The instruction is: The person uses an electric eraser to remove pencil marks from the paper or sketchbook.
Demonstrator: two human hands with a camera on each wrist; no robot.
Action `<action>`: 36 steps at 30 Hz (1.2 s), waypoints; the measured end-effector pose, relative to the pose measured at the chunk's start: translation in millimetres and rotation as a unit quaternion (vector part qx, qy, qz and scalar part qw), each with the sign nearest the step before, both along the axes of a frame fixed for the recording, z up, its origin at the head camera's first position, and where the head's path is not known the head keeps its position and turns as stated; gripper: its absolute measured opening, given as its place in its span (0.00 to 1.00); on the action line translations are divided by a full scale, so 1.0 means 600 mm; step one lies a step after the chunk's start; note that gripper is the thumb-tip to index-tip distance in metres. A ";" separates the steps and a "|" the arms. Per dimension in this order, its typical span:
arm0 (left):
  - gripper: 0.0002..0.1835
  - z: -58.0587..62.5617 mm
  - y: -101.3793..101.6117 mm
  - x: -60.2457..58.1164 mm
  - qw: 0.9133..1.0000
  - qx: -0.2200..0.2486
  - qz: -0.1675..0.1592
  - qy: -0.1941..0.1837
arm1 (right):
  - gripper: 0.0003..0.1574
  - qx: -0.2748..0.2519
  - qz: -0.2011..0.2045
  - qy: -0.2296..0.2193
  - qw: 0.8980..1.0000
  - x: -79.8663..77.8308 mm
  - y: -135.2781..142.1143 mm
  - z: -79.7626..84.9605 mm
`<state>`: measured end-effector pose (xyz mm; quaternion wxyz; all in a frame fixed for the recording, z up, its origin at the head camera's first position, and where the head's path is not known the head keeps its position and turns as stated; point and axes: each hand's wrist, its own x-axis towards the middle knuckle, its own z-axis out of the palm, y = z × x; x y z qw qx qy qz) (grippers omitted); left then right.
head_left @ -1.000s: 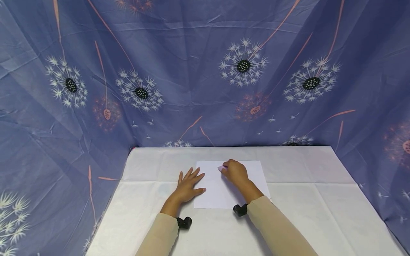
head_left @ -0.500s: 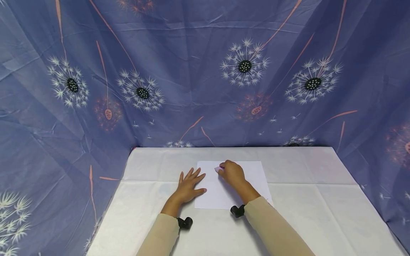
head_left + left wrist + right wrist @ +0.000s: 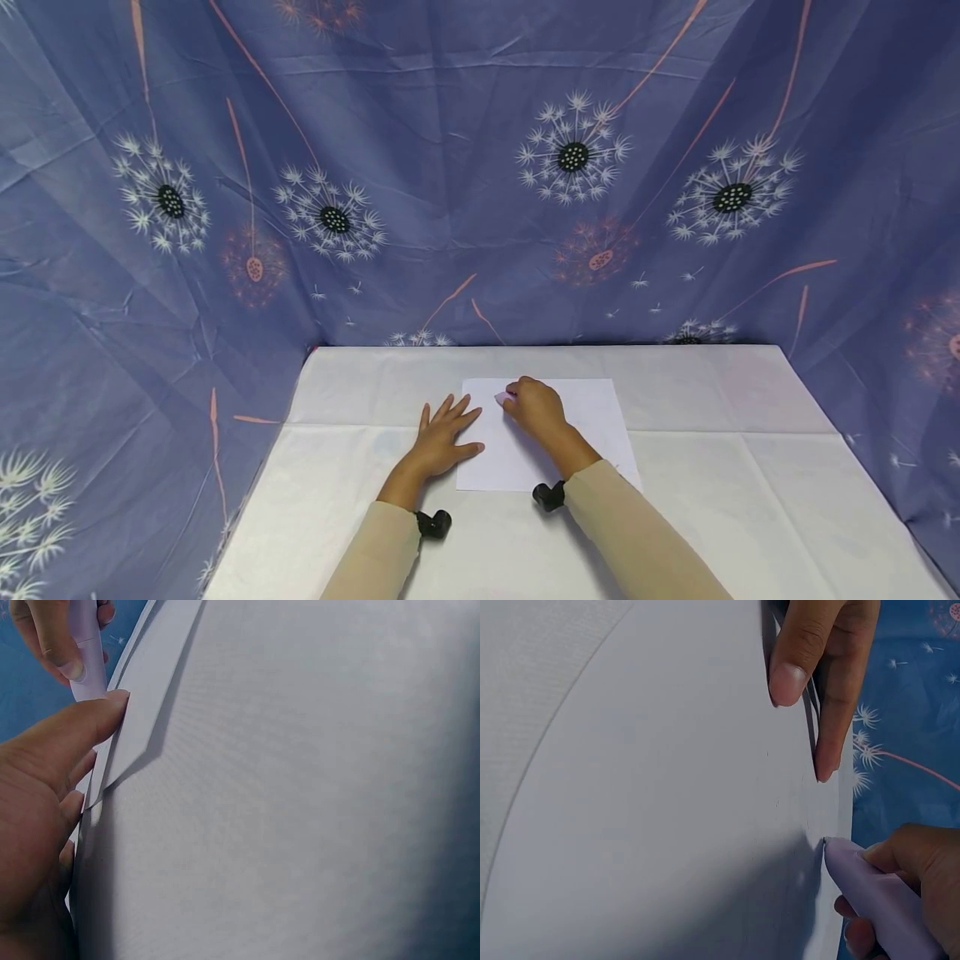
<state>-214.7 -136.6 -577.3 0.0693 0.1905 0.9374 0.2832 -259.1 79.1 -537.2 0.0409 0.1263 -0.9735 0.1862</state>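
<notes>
A white sheet of paper (image 3: 480, 467) lies on the white-covered table. My left hand (image 3: 441, 446) rests with spread, straight fingers on its left edge; in the left wrist view the thumb (image 3: 75, 735) presses near that edge. Above the sheet's upper part, my right hand (image 3: 538, 410) grips a chunky lavender pen-shaped tool (image 3: 877, 900) with a tapered nose. Its small dark tip meets the paper in the right wrist view, and the thumb lies along the body near the nose. The exact kind of tool is unclear. Faint small marks show on the sheet.
White cloth (image 3: 720, 500) covers the table on all sides of the sheet. A blue curtain (image 3: 450, 167) with dandelion prints hangs behind and at both sides. Each wrist wears a small black camera, such as the left wrist camera (image 3: 435, 524).
My right hand has slid left across the upper part of the sheet with the lavender tool, drawing closer to my left hand. The left hand stays in place on the paper.
</notes>
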 end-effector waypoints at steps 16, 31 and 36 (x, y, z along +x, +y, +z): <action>0.36 -0.005 0.000 -0.001 1.000 -0.008 0.001 0.004 | 0.15 0.003 -0.012 -0.005 1.000 0.004 -0.002 0.002; 0.36 0.000 -0.001 -0.001 1.000 -0.009 -0.001 0.006 | 0.15 -0.001 -0.018 -0.010 1.000 0.007 -0.002 0.008; 0.36 0.001 0.000 -0.002 1.000 -0.010 -0.001 0.006 | 0.15 -0.002 -0.031 -0.003 1.000 0.008 -0.001 0.008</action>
